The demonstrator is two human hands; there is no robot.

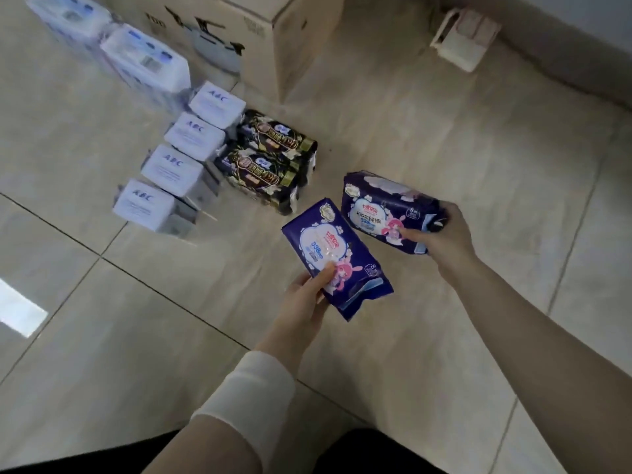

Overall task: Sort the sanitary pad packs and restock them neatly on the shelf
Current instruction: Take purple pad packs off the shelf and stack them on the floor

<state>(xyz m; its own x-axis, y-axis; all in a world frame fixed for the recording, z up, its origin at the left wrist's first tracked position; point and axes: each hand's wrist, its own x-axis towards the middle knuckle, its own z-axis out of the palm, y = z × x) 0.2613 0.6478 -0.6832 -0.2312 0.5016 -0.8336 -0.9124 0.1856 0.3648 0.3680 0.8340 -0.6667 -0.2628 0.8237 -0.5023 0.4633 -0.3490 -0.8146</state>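
My left hand [307, 295] grips a dark blue pad pack [333, 258] by its lower edge, held above the floor. My right hand [441, 239] holds a second dark blue pad pack [383, 208] by its right end, a little further away. On the tiled floor to the left lie two black floral packs [270, 165] side by side. Beside them runs a diagonal row of several white packs [178, 169] with blue lettering. Two larger white packs [143, 58] lie further back at the top left.
A big cardboard box [260, 32] stands on the floor behind the packs. A small white stool [461, 39] lies near the wall at the top right. Pale floor tiles [444, 131] spread around my hands. No shelf is in view.
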